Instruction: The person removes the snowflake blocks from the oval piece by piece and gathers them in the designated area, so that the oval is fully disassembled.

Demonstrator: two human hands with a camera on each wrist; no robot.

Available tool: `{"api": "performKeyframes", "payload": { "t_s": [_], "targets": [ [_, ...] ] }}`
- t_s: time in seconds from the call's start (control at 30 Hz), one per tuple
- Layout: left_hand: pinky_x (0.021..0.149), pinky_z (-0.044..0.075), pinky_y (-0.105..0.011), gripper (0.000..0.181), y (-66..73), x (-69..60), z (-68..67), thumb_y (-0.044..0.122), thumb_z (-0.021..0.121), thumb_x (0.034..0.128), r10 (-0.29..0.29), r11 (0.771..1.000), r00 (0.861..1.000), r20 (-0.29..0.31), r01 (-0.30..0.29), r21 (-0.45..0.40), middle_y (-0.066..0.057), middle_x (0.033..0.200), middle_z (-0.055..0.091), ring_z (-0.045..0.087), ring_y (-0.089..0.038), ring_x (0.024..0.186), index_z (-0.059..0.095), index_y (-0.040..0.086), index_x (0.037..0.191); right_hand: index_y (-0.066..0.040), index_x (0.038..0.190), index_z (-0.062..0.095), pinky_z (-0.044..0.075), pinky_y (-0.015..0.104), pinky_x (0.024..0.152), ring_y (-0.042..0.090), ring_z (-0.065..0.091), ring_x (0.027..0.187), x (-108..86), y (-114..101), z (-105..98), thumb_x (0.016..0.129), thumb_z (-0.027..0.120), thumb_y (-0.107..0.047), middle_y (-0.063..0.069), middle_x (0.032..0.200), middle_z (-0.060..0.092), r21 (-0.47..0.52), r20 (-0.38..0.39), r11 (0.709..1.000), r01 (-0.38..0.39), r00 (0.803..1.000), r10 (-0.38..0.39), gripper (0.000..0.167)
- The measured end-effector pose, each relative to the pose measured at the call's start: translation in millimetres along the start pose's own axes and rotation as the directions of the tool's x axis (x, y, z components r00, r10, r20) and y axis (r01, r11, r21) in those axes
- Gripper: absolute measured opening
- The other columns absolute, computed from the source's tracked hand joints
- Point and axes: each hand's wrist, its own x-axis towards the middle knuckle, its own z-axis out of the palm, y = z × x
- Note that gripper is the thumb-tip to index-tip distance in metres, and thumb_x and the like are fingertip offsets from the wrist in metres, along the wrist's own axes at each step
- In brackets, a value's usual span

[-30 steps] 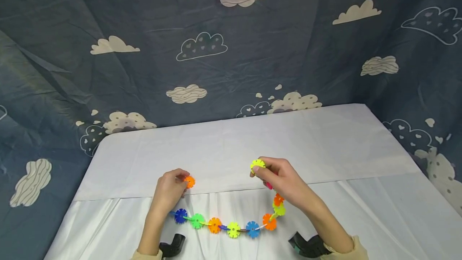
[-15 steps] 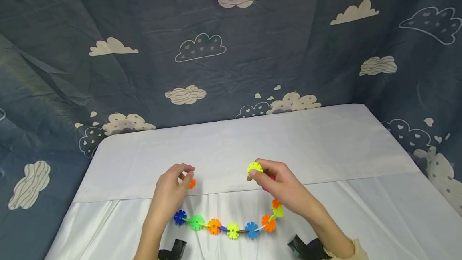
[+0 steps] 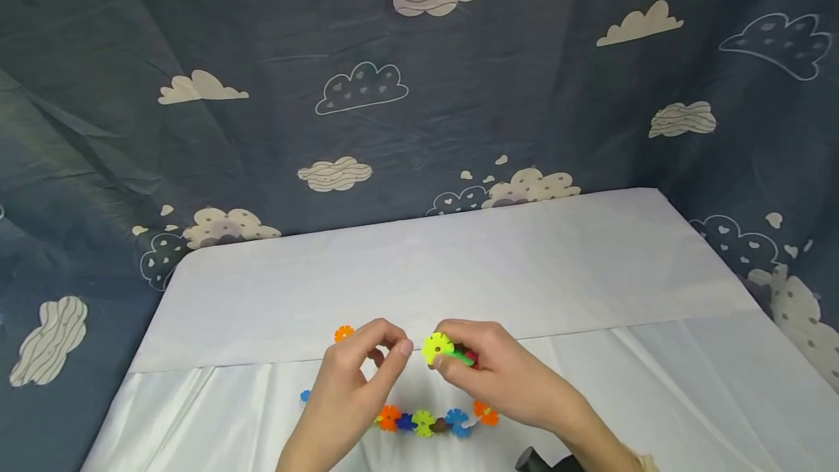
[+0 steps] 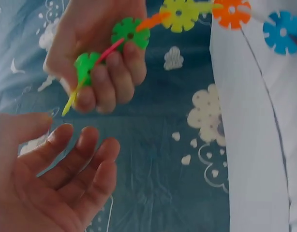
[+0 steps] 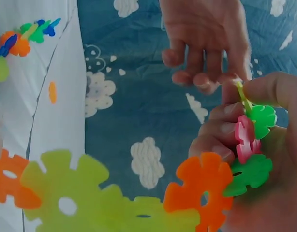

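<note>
A chain of notched plastic discs hangs from my right hand (image 3: pixel 505 370), whose thumb and fingers pinch the yellow end disc (image 3: pixel 437 347). Next to that disc come a green disc (image 4: pixel 86 67), a pink one (image 5: pixel 245 138) and another green one (image 4: pixel 130 35), held against the curled fingers. My left hand (image 3: pixel 357 381) is just left of the yellow disc, fingers loosely bent and holding nothing; the left wrist view shows a gap between its fingers and the disc. A loose orange disc (image 3: pixel 344 333) lies on the cloth behind my left hand.
The chain's lower part, with an orange disc (image 3: pixel 389 418) and a blue disc (image 3: pixel 457 422), curves across the white tablecloth (image 3: pixel 590 261) near the front. A dark curtain with cloud prints (image 3: pixel 275 130) stands behind the table.
My left hand has left the orange disc and moved right, towards the yellow disc. My right hand has come left and lower with the chain end, still pinching it.
</note>
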Motion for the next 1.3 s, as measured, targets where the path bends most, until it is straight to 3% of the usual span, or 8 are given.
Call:
{"api": "performKeyframes", "payload": {
  "t_s": [0.23, 0.33, 0.5, 0.67, 0.83, 1.1, 1.2, 1.3],
  "targets": [
    [0.050, 0.040, -0.021, 0.024, 1.4, -2.1, 9.8, 0.033, 0.054, 0.1024, -0.078, 0.996, 0.980, 0.184, 0.086, -0.038, 0.014, 0.069, 0.049, 0.048, -0.003, 0.056, 0.051, 0.024, 0.081, -0.024, 0.078, 0.047, 0.035, 0.018, 0.053, 0.002, 0.037, 0.057, -1.0, -5, 11, 0.095, 0.055, -0.007, -0.010, 0.067, 0.037, -0.120, 0.014, 0.990, 0.071, 0.997, -0.070, 0.026],
    [0.050, 0.041, -0.022, 0.022, -0.2, -1.8, 9.0, 0.028, 0.055, 0.1025, -0.058, 0.993, 0.983, 0.175, 0.074, -0.089, 0.013, 0.066, 0.050, 0.049, -0.004, 0.056, 0.053, 0.024, 0.081, -0.025, 0.083, 0.052, 0.037, 0.019, 0.053, 0.004, 0.040, 0.057, 0.1, -4, 11, 0.097, 0.057, -0.013, -0.009, 0.067, 0.039, -0.051, 0.044, 0.998, 0.021, 0.999, -0.019, 0.019],
    [0.048, 0.043, -0.024, 0.016, -3.6, -0.8, 6.4, 0.025, 0.059, 0.1004, -0.017, 0.995, 0.997, 0.080, 0.025, -0.100, 0.014, 0.068, 0.053, 0.052, -0.006, 0.061, 0.059, 0.026, 0.085, -0.029, 0.099, 0.062, 0.045, 0.025, 0.060, 0.012, 0.051, 0.068, 3.0, 1, 6, 0.099, 0.061, -0.032, -0.004, 0.073, 0.050, 0.077, 0.094, 0.991, -0.106, 0.991, 0.099, 0.003],
    [0.053, 0.046, -0.025, 0.013, -5.9, 0.0, 4.7, 0.026, 0.061, 0.0995, -0.026, 0.996, 0.998, 0.051, 0.030, -0.082, 0.014, 0.070, 0.053, 0.052, -0.006, 0.061, 0.060, 0.025, 0.087, -0.028, 0.111, 0.065, 0.047, 0.028, 0.063, 0.016, 0.051, 0.070, 4.7, 8, 3, 0.101, 0.057, -0.029, -0.001, 0.076, 0.051, 0.151, 0.117, 0.983, -0.102, 0.989, 0.085, 0.013],
    [0.057, 0.046, -0.025, 0.018, -7.3, 2.9, 2.6, 0.035, 0.058, 0.1000, -0.096, 0.990, 0.987, 0.131, 0.108, -0.092, 0.012, 0.068, 0.051, 0.052, -0.008, 0.062, 0.057, 0.025, 0.085, -0.023, 0.112, 0.066, 0.042, 0.025, 0.053, 0.012, 0.044, 0.058, 7.4, 12, -2, 0.102, 0.055, -0.024, 0.000, 0.071, 0.046, 0.195, 0.130, 0.978, -0.078, 0.990, 0.053, 0.015],
    [0.055, 0.043, -0.024, 0.028, -10.1, 5.4, 1.5, 0.031, 0.052, 0.1037, -0.126, 0.957, 0.938, 0.324, 0.201, -0.208, 0.001, 0.064, 0.055, 0.058, -0.013, 0.061, 0.050, 0.016, 0.080, -0.016, 0.112, 0.063, 0.044, 0.025, 0.055, 0.013, 0.048, 0.062, 5.5, 11, -1, 0.100, 0.058, -0.019, 0.002, 0.072, 0.049, 0.280, 0.183, 0.956, -0.086, 0.982, 0.035, 0.013],
    [0.058, 0.050, -0.028, 0.026, -11.3, 4.1, 2.0, 0.024, 0.049, 0.1052, -0.099, 0.944, 0.937, 0.336, 0.195, -0.267, -0.002, 0.066, 0.055, 0.058, -0.015, 0.062, 0.050, 0.016, 0.081, -0.012, 0.110, 0.062, 0.050, 0.028, 0.059, 0.014, 0.052, 0.066, 6.8, 13, 1, 0.099, 0.058, -0.016, 0.005, 0.076, 0.055, 0.338, 0.199, 0.939, -0.065, 0.980, -0.003, 0.012],
    [0.061, 0.053, -0.033, 0.024, -11.8, 2.9, 3.5, 0.019, 0.048, 0.1053, -0.064, 0.937, 0.950, 0.307, 0.163, -0.308, -0.002, 0.069, 0.055, 0.060, -0.016, 0.064, 0.051, 0.016, 0.082, -0.007, 0.109, 0.060, 0.051, 0.028, 0.060, 0.016, 0.055, 0.067, 8.9, 17, 1, 0.101, 0.055, -0.014, 0.011, 0.078, 0.060, 0.421, 0.224, 0.905, -0.063, 0.974, -0.037, 0.012]
  ]
}}
